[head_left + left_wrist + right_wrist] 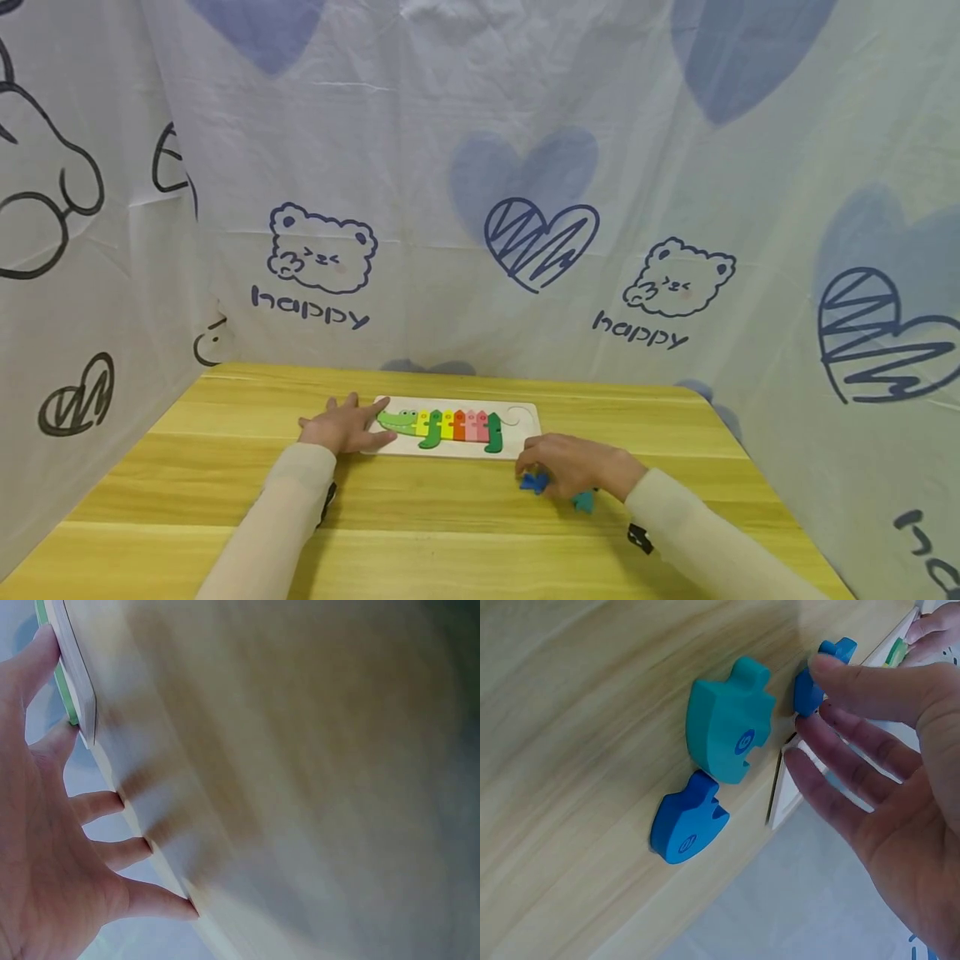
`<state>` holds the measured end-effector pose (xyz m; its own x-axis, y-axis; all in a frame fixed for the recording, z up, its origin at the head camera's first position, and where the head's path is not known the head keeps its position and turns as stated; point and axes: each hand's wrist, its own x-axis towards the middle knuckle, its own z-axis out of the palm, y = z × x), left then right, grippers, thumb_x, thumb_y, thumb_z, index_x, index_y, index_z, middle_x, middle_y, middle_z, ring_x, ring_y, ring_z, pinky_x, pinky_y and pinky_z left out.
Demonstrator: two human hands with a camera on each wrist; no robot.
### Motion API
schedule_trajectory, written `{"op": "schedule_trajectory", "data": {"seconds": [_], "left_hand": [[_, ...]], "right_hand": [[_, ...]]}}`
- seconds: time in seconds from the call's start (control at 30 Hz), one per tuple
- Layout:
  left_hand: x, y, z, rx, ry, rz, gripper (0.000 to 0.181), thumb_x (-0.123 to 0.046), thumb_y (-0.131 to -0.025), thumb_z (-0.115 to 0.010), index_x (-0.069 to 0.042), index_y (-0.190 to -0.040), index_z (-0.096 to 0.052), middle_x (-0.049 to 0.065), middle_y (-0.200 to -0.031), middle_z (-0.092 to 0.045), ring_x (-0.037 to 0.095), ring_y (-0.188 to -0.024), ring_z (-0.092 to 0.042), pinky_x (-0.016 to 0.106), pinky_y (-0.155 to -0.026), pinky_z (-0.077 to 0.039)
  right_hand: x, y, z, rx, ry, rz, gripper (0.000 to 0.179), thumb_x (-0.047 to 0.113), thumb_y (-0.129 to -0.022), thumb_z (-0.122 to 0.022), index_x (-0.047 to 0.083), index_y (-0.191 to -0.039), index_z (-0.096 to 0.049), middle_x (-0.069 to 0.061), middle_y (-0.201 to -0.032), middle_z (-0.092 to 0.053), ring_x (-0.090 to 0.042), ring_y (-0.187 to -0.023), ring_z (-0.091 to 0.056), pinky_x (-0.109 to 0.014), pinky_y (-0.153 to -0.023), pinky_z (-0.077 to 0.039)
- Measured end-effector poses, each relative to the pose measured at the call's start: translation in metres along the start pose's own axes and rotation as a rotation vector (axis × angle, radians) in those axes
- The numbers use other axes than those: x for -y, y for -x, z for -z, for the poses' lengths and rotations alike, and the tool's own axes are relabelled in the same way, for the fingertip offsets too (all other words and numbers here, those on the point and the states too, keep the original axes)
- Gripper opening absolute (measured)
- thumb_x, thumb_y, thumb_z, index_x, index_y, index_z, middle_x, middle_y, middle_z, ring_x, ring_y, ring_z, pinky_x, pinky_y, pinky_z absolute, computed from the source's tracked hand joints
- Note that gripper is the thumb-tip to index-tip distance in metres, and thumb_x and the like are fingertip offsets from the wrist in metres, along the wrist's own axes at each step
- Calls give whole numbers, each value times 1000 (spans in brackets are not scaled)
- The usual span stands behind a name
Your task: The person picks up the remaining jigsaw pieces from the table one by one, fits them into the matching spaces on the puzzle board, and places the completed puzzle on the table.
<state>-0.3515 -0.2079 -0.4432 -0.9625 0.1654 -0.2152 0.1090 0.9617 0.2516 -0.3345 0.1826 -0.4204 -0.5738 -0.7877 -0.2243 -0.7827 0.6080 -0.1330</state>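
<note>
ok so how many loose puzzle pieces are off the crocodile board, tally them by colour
Blue: 2, the held blue puzzle piece in the right hand and the lower blue puzzle piece on the table
Teal: 1, the teal puzzle piece, also on the table
Total: 3

Head camera faces forward-down across table; wrist cameras close, tilted; all share board

"happy" is printed twice on the white rear sheet.
</note>
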Motion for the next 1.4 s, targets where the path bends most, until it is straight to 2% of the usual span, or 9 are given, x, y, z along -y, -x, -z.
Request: {"op": "schedule_trajectory", "data": {"seconds": [0.13,0.23,0.33,0.53,0.63,0.8,1.0,1.2,1.4], "left_hand": [[0,0,0,1,2,1,84,-73,-95,-51,-28,-163,-31,34,-167,-20,71,-147,-11,98,-95,-15],[0,1,0,3,-1,0,84,-72,-95,-51,-28,-163,-31,34,-167,-20,71,-147,-11,98,-95,-15],[-1,1,1,3,-1,-1,84,-72,-96,-51,-28,-163,-30,34,-167,-20,71,-147,-11,98,-95,-16],[0,1,0,2,-1,-4,83,-72,-96,-51,-28,-163,-30,34,-166,-21,71,-147,-12,98,-95,-16],[0,1,0,3,-3,-4,83,-72,-96,-51,-28,-163,-30,34,-167,-21,71,-147,-12,98,-95,-16],[0,0,1,6,-5,-6,83,-72,-96,-51,-28,-164,-30,34,-167,-20,71,-147,-12,98,-94,-16],[0,0,0,10,-4,-6,83,-72,-96,-50,-28,-164,-29,33,-167,-20,71,-147,-11,98,-95,-15],[-1,0,1,10,-8,-4,83,-72,-96,-50,-28,-164,-29,33,-167,-20,71,-148,-11,98,-95,-16],[0,1,1,9,-2,-2,83,-72,-96,-51,-28,-164,-30,33,-167,-20,71,-147,-11,98,-95,-15]], "right_hand": [[-1,1,0,0,5,-2,33,16,-91,-80,20,-123,-73,7,-107,-67,-7,-95,-61,-24,-93,-57],[-1,2,0,-12,-10,4,30,21,-91,-80,17,-121,-75,5,-103,-66,-5,-88,-59,-21,-86,-56],[1,3,0,-12,-29,11,36,27,-91,-81,14,-124,-74,4,-105,-67,-3,-83,-56,-19,-82,-54],[3,3,0,13,5,5,44,18,-88,-81,21,-131,-71,4,-120,-67,-2,-88,-55,-23,-91,-56],[4,2,0,12,18,1,44,16,-88,-81,24,-130,-71,6,-116,-67,-3,-87,-53,-24,-90,-56],[5,2,-3,14,33,8,46,21,-88,-83,25,-131,-70,9,-111,-64,-2,-85,-50,-22,-85,-54],[3,1,-3,11,67,22,41,26,-89,-83,22,-127,-70,9,-108,-63,-2,-86,-50,-22,-84,-54],[2,-1,-6,-33,153,45,38,31,-88,-82,20,-122,-72,8,-107,-66,-3,-92,-52,-24,-86,-54],[1,-3,-3,-78,156,16,35,33,-89,-80,20,-120,-72,9,-102,-66,-7,-91,-49,-26,-82,-48]]}}
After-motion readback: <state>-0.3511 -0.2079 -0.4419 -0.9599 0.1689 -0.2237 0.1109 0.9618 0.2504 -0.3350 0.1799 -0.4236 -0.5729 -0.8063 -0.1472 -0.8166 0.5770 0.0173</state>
